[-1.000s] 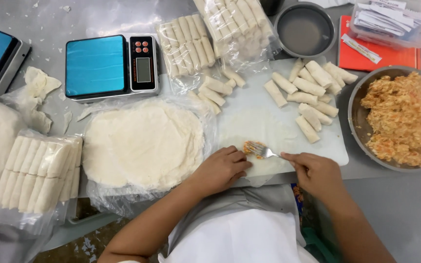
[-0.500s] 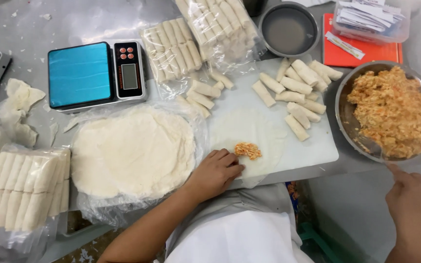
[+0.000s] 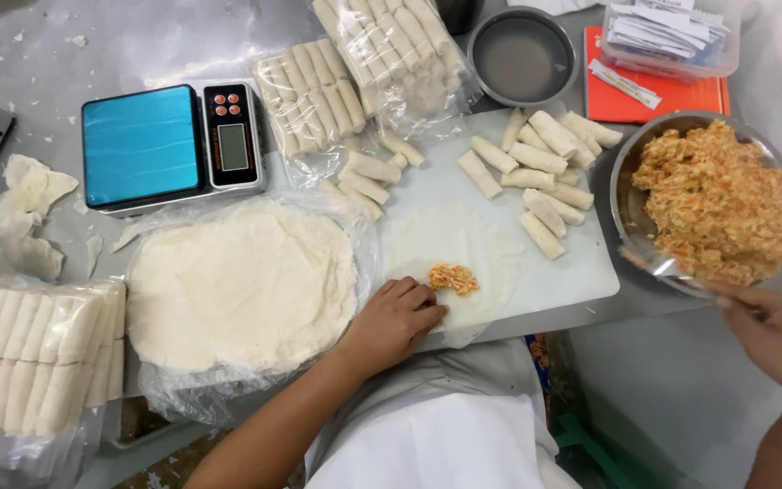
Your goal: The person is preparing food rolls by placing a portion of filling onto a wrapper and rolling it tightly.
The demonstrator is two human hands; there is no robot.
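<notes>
Left hand: I've got fingers curled, pinning the wrapper beside its filling dab.
Right hand: clamped on fork at filling bowl.
Tip: I'd scoop small, keeping wrapper flat.

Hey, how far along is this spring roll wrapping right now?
Done: a pile of finished rolls lies on the white board, with more packed in plastic bags. In hand: the left hand holds down an open wrapper with a small dab of filling, while the right hand dips a utensil into the filling bowl. Left: a thick stack of unused wrappers and a nearly full bowl.
</notes>
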